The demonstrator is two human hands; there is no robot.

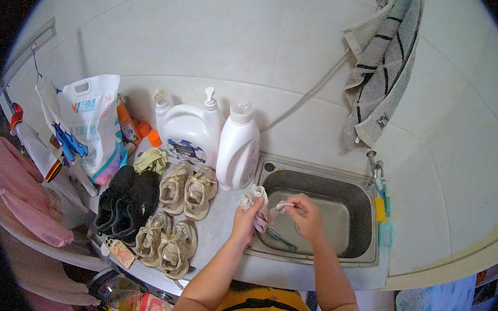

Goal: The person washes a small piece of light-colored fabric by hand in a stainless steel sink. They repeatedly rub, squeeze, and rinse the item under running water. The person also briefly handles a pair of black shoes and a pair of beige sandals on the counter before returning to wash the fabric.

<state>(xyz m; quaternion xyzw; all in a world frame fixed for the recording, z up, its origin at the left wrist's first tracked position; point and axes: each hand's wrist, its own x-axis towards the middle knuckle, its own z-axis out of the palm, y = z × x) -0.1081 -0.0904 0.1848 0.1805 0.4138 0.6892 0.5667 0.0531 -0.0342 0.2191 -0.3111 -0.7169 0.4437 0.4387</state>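
My left hand (246,219) is closed on a bunched pale pink and whitish cloth (263,213) over the left rim of the stainless steel sink (331,227). A small whitish end of cloth (283,206) is pinched between the thumb and fingers of my right hand (306,217), above the basin. Under the cloth, a dark, slender thing, perhaps a brush, lies low in the basin at the left; its kind is not clear. Whether both hands hold one single cloth cannot be told for certain.
Left of the sink stand dirty pale sneakers (201,193), black shoes (129,203), a phone (120,253) and white detergent bottles (238,146). A tap (375,165) and brushes (382,192) are at the sink's right. A grey towel (380,73) hangs above.
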